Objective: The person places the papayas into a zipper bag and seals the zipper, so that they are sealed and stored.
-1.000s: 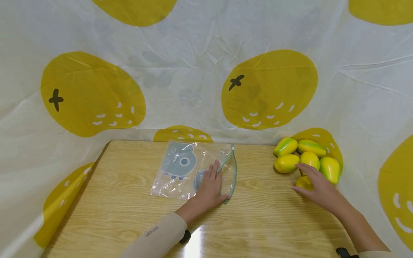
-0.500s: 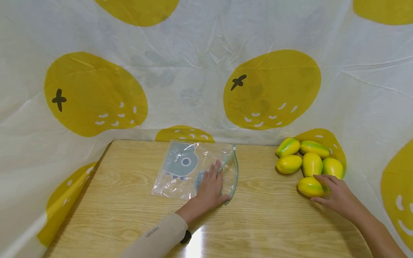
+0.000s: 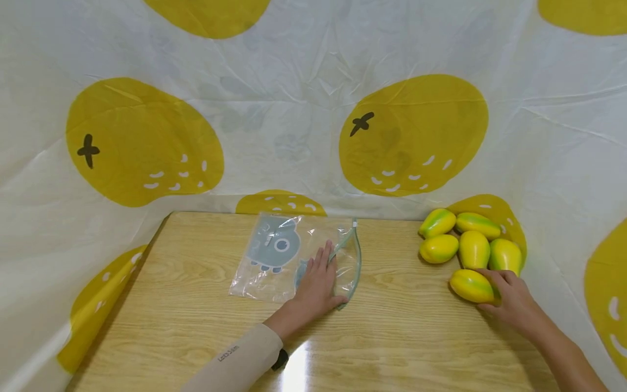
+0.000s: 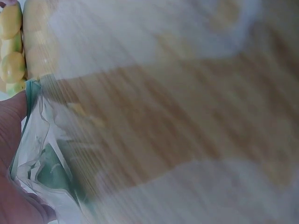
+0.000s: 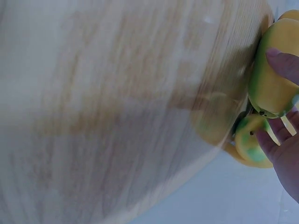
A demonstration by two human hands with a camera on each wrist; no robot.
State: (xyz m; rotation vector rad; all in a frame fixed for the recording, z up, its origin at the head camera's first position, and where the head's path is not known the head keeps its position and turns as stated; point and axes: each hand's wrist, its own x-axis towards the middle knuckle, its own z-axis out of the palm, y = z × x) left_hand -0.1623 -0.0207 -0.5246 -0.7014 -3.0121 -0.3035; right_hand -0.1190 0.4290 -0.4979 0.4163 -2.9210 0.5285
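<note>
In the head view my left hand (image 3: pixel 315 286) lies flat with straight fingers on a clear zip bag (image 3: pixel 306 231) printed with a blue-grey cartoon figure. The bag's green-edged mouth (image 3: pixel 359 256) gapes on its right side, by the thumb. At the right, my right hand (image 3: pixel 511 299) grips the right end of the front yellow-green mango (image 3: pixel 471 286), thumb on the near side and fingers on the far side. Its thumb shows on that mango (image 5: pixel 275 79) in the right wrist view. Several other mangoes (image 3: pixel 473 250) lie close together behind it.
The wooden table (image 3: pixel 401 332) runs back to a pale curtain (image 3: pixel 294 136) printed with large yellow fruit. The curtain also hangs along both sides, and the mangoes sit near its right back corner.
My right hand has moved from above the front mango to its right end and curled its fingers round it. That mango has turned slightly. The left hand stays on the bag.
</note>
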